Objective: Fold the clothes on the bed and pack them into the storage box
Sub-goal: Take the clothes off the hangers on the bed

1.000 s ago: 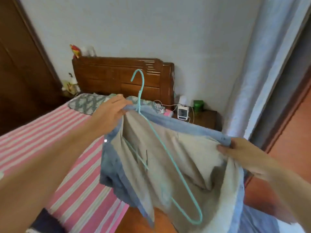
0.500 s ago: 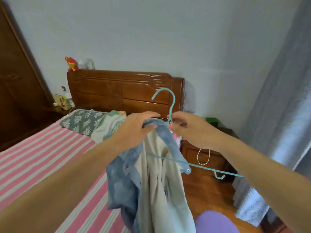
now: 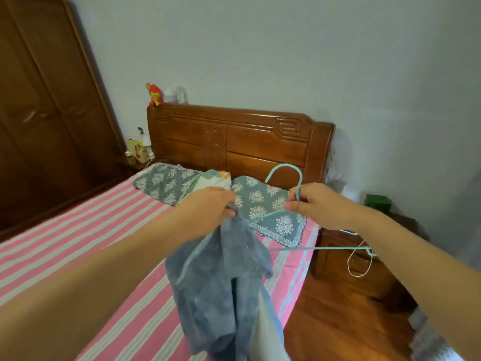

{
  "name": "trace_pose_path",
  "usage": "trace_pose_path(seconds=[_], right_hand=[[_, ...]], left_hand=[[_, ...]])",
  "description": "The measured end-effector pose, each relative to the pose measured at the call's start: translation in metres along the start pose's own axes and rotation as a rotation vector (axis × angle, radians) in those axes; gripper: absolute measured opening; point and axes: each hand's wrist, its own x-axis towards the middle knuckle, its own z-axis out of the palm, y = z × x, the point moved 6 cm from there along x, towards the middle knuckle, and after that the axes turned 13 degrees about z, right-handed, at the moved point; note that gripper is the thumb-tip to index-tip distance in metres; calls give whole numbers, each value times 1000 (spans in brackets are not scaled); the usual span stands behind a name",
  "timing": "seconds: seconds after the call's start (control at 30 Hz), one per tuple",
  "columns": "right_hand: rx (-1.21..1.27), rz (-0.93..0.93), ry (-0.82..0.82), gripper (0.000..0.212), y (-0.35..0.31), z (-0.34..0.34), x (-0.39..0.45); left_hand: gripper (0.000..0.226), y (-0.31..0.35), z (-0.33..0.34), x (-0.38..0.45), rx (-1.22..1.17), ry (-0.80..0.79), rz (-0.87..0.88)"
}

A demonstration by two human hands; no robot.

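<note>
Our left hand [image 3: 210, 204] grips the blue garment [image 3: 221, 277], our right hand [image 3: 312, 204] pinches the hanger [image 3: 286, 175] over the bed's [image 3: 78, 243] right edge — its hook may snag fabric.

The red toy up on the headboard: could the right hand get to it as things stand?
Probably not right away. The right hand grips the teal hanger, and the red toy sits on the headboard at the far corner, across the pillows. The person would likely have to drop the hanger and lean over.
</note>
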Motion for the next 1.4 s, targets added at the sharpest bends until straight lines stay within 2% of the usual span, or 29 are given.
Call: trace_pose_path(seconds=[0.07,0.13,0.23,0.3,0.4,0.5,0.63,0.7,0.83,1.0,1.17,1.3,1.37,1.4], right_hand=[[-55,138,-10,21,45,-13,4],[-79,289,20,24,91,-30,-3],[15,499,184,29,146,-66,-16],[67,586,317,30,174,-95,-22],[188,608,419,26,197,-124,-25],[408,545,490,13,204,-146,-20],[606,490,554,10,210,-180,-3],[702,518,550,17,215,-190,8],[696,531,546,20,224,-202,46],[728,467,628,15,218,-229,125],[767,396,691,20,201,-253,246],[768,423,680,16,201,-242,359],[757,447,648,13,209,-223,408],[756,460,624,12,215,-209,433]], left_hand=[[14,-20,14,1,106,26,-31],[15,-44,25,6,-10,76,-167],[15,-52,30,36,-89,154,-308],[13,-34,29,79,-141,209,-253],[13,19,22,153,-265,182,-129],[8,67,-6,222,-325,275,5],[9,84,-41,282,-143,331,102],[12,71,-46,298,-76,346,91],[11,26,-37,328,-192,414,-25],[2,-28,-33,369,-1003,519,-148],[4,-157,-14,432,-1239,646,-236],[8,-287,13,495,-1384,820,-352],[16,-355,35,519,-1379,865,-411],[19,-391,47,526,-1281,844,-466]])
